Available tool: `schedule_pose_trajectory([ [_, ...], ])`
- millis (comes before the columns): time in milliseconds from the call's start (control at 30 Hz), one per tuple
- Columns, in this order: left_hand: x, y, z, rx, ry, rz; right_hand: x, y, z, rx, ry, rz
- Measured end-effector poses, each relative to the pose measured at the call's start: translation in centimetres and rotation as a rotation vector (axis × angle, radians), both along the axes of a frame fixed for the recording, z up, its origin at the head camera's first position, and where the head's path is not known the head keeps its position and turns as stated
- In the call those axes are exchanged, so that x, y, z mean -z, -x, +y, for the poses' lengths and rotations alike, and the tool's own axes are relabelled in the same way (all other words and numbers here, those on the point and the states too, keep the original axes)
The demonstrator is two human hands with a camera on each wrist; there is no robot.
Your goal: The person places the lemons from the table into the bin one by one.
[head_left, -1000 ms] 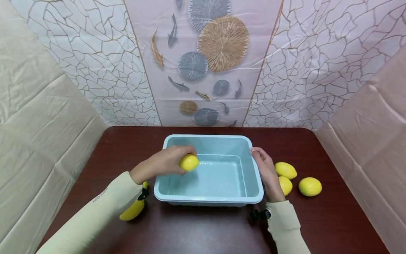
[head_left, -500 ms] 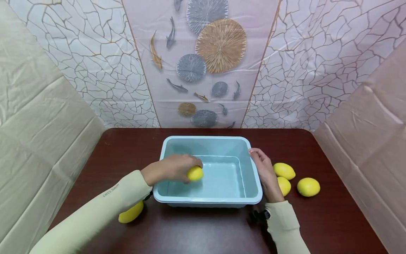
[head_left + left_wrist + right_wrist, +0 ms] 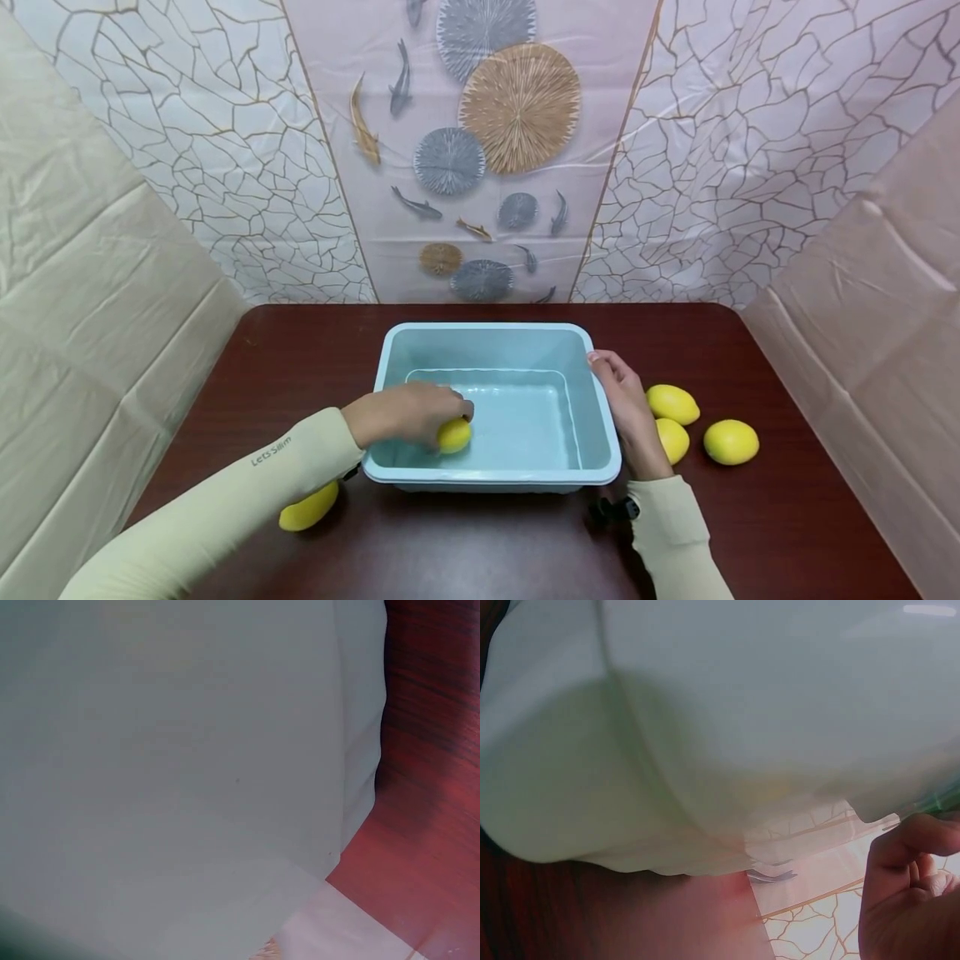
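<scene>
In the head view my left hand (image 3: pixel 416 412) reaches over the near left rim of a light blue plastic basin (image 3: pixel 517 425). Its curled fingers hold a yellow lemon (image 3: pixel 454 436) low inside, close over the basin floor. My right hand (image 3: pixel 626 404) grips the basin's right rim, thumb on the lip. The right wrist view shows that hand's bent fingers (image 3: pixel 907 855) at the rim, beside the basin's pale outer wall (image 3: pixel 742 712). Only the basin wall (image 3: pixel 187 772) and some tabletop fill the left wrist view; the left hand is hidden there.
Several lemons lie on the dark red wooden table (image 3: pixel 480 542): one at right (image 3: pixel 731 442), a lemon (image 3: pixel 672 404) and another lemon (image 3: pixel 672 440) beside the right wrist. A yellow fruit (image 3: pixel 309 507) sits partly under the left sleeve. A patterned backdrop (image 3: pixel 480 167) stands behind.
My left hand has lowered the lemon deeper into the basin, moving slightly toward the near side. The right hand keeps its grip on the rim.
</scene>
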State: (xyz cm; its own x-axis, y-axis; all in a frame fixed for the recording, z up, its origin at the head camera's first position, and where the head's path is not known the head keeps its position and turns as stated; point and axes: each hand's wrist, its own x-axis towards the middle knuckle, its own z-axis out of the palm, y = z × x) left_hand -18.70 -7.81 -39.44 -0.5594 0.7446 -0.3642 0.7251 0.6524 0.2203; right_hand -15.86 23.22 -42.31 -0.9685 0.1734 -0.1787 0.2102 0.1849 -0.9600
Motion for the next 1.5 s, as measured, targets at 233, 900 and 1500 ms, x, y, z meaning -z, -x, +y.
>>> schedule_pose_trajectory([
  [233,-0.2,-0.2,0.0,0.001,0.078,-0.04,0.0,-0.1,0.1,0.0,0.011,-0.005],
  [900,0.2,-0.4,-0.1,0.024,0.097,0.012,0.3,0.2,0.1,0.002,0.017,-0.013],
  [1500,-2.6,-1.2,-1.0,-0.008,0.021,0.036,0.3,0.1,0.1,-0.011,0.029,-0.002],
])
